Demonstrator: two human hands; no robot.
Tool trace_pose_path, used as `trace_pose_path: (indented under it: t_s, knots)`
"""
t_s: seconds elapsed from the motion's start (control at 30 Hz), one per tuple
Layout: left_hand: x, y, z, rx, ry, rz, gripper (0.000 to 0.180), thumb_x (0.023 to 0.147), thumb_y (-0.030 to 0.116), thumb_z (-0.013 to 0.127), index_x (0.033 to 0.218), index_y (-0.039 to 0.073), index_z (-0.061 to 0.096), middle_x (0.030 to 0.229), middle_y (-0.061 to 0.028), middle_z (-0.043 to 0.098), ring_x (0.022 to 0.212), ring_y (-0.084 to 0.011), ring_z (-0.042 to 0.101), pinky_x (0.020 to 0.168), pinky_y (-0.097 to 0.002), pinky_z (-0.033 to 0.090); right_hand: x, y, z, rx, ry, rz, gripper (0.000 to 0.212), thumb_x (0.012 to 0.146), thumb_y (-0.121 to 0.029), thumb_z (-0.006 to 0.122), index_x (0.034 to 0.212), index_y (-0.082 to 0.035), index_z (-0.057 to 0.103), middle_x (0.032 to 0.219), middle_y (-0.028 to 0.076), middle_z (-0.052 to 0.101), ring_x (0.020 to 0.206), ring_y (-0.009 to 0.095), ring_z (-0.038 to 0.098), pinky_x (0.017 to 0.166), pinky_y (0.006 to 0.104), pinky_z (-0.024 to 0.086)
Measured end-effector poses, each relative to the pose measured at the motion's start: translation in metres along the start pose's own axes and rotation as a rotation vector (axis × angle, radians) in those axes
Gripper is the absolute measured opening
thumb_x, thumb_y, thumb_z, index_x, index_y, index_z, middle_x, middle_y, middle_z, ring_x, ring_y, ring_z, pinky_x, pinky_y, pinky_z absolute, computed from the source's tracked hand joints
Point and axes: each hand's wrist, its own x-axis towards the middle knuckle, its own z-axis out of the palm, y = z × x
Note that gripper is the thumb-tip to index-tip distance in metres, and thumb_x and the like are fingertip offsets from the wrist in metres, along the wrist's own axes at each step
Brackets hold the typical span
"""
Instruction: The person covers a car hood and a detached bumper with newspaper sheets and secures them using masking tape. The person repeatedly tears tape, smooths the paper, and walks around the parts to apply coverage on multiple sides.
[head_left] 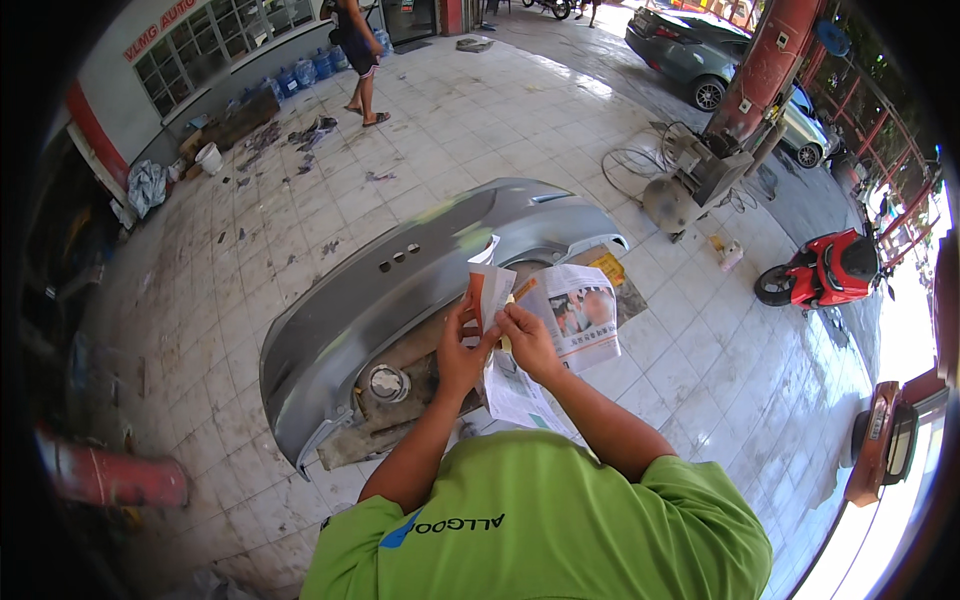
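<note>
Both my hands are raised in front of me, holding newspaper sheets. My left hand [462, 350] is closed on the lower left edge of a folded, upright piece of newspaper [491, 288] with an orange patch. My right hand [530, 340] pinches close beside it, with the fingertips nearly meeting the left ones. A pale yellow bit shows between the fingers, too small to name. A wider newspaper sheet [590, 345] with a photo hangs behind and right of my right hand, and more paper droops below. Beyond lies a grey car bumper [400, 262], partly hidden by the paper.
An open can [388, 383] stands on a board inside the bumper's curve. A yellow item [608, 268] lies past the paper. An air compressor [675, 200] and a red motorcycle [835, 268] stand right. A person [360, 50] is at the back near blue water jugs [305, 72].
</note>
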Motion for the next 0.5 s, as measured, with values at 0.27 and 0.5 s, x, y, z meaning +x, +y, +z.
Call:
trace_pose_path:
  t_s: [0.27, 0.5]
  knots:
    - [0.024, -0.023, -0.023, -0.030, -0.082, -0.056, 0.036, 0.106, 0.028, 0.060, 0.123, -0.004, 0.066, 0.102, -0.0076, 0.072, 0.084, -0.0112, 0.066, 0.069, -0.0277, 0.057, 0.015, -0.011, 0.004, -0.083, -0.114, 0.000, 0.026, 0.106, -0.020, 0.057, 0.092, 0.001, 0.060, 0.078, 0.000, 0.059, 0.075, 0.009, 0.057, 0.068, 0.0276, 0.048]
    - [0.028, -0.023, -0.028, -0.088, 0.046, -0.195, 0.043, 0.109, 0.038, 0.054, 0.103, -0.001, 0.070, 0.085, -0.0003, 0.068, 0.074, -0.0045, 0.056, 0.065, -0.0229, 0.046, 0.024, 0.003, 0.013, -0.208, -0.066, 0.004, 0.026, 0.104, -0.021, 0.060, 0.087, -0.001, 0.061, 0.073, 0.001, 0.056, 0.071, 0.008, 0.051, 0.068, 0.0276, 0.045]
